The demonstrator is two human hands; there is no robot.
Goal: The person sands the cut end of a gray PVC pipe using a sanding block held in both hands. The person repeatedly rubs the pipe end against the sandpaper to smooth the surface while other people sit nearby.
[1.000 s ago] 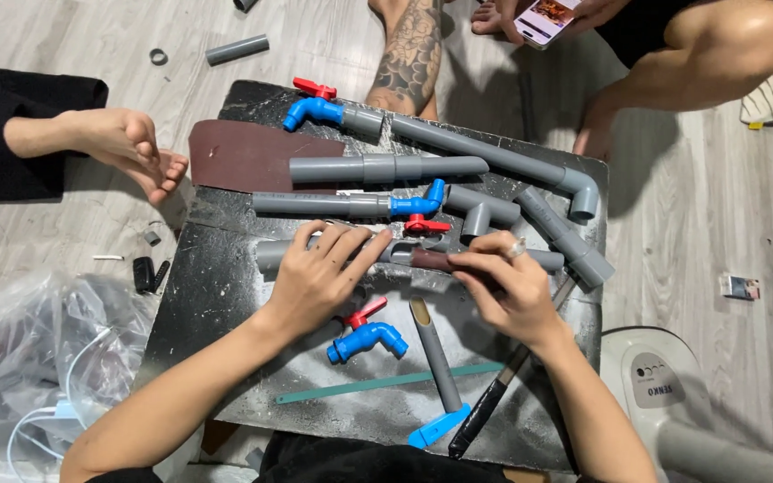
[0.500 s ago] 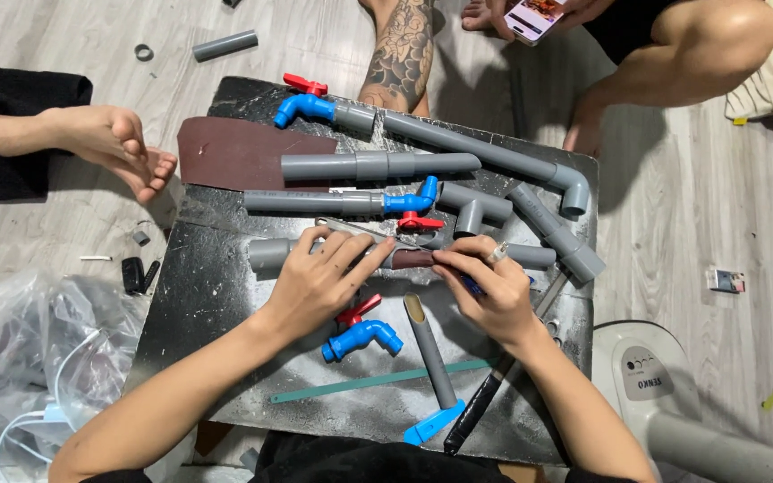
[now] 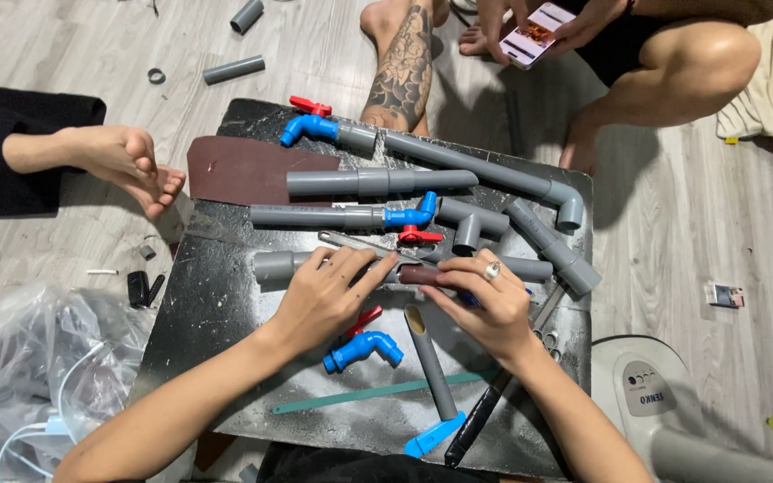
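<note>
While perhaps sanding, both hands' grip (image 3: 328,295) (image 3: 485,304) around grey pipe (image 3: 272,266).

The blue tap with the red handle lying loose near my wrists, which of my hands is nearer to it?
Left. The left hand lies just above the blue tap, its wrist beside it; the right hand sits farther off to the tap's right, past a grey pipe.

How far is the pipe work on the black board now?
Done: several grey pipes already carry elbows and blue taps. In hand: the left hand and right hand grip one grey pipe. Left: a loose blue tap and a short pipe lie unjoined.
</note>
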